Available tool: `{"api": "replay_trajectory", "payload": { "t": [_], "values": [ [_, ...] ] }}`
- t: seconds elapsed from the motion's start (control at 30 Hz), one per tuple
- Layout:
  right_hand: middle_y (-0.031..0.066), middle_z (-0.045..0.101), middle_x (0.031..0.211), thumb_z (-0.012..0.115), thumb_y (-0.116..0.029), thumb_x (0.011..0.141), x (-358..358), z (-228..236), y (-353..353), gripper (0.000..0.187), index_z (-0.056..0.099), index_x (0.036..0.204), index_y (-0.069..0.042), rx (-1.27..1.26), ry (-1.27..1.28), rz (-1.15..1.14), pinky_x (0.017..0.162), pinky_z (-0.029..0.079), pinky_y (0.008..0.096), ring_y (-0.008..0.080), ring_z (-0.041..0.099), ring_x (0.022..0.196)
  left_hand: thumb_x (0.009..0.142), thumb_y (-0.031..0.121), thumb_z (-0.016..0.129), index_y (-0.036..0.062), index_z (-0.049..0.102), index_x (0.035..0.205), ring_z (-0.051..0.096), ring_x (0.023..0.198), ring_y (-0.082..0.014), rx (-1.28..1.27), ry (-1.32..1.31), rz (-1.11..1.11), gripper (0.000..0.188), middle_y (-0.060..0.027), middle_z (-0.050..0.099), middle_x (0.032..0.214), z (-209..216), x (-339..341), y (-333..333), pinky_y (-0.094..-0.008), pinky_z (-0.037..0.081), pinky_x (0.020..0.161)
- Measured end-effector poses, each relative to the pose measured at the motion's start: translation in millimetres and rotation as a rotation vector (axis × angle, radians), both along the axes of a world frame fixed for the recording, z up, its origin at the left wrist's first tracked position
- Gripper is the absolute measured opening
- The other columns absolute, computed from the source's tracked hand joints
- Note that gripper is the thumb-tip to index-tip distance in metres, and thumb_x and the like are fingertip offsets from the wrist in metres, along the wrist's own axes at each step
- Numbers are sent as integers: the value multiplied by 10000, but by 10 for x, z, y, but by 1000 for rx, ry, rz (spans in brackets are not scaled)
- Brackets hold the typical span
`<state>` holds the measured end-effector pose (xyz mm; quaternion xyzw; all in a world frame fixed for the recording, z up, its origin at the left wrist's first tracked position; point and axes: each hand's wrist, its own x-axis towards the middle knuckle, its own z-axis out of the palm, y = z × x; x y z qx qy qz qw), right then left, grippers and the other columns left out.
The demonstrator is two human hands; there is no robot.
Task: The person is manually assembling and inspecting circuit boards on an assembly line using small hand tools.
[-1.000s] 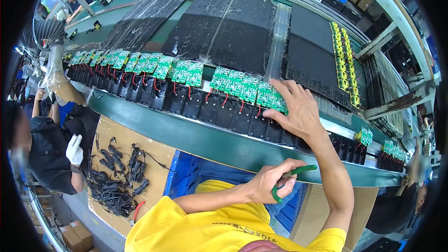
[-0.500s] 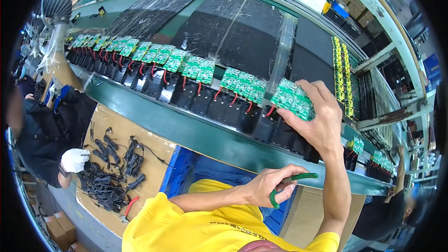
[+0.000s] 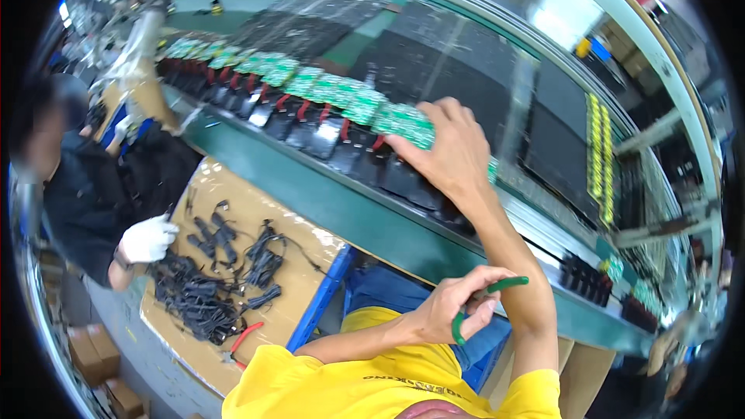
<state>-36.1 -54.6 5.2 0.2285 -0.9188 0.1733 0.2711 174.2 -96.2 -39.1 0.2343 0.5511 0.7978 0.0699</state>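
My right hand [image 3: 454, 147] grips the right edge of a green circuit board [image 3: 403, 124], thumb in front and fingers behind. This board stands at the right end of a packed row of green circuit boards [image 3: 310, 85]. Red wires [image 3: 303, 111] run from the boards down to black cases [image 3: 341, 155] lined up along the bench edge. Closer to my body, my left hand [image 3: 458, 306] is closed around a green-handled hand tool [image 3: 508, 283], whose jaws are hidden. Part of another board [image 3: 493, 171] shows behind my right wrist.
Black mats [image 3: 434, 54] cover the green bench [image 3: 310, 178], and yellow parts [image 3: 596, 155] stand in rows at right. On a cardboard sheet [image 3: 264, 326] lie black cables [image 3: 194, 295] and red-handled pliers [image 3: 247, 340]. A co-worker's white-gloved hand [image 3: 147, 239] is beside them.
My right hand has moved left along the row, and the boards there now sit closer together. The left hand keeps its hold on the tool. The whole view has shifted somewhat.
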Motion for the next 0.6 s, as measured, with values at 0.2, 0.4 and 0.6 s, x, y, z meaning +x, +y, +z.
{"api": "replay_trajectory", "payload": {
  "t": [0.2,0.4,0.6],
  "values": [
    [114,720,1361,883,-594,950,-69,-47,43,711,783,1419,-69,-43,121,13,1011,551,431,335,700,1175,1041,-57,666,24,650,1555,603,813,-126,24,-56,-8,521,-31,722,1029,25,-10,34,-253,488,731],
    [131,693,1495,875,-533,996,464,642,716,789,675,1572,-31,-557,-283,97,1091,522,415,284,688,1253,1052,-44,646,7,575,1590,579,793,-137,3,-47,-42,545,-34,711,1019,-103,-2,72,-255,478,746],
    [214,689,1554,993,-498,920,1727,656,1911,1056,528,1697,44,-1206,-550,182,1122,537,419,297,731,1252,1058,-42,642,1,447,1686,565,806,-130,23,-38,-92,659,-61,702,1059,-161,-134,394,-248,461,760]
  ]
}}
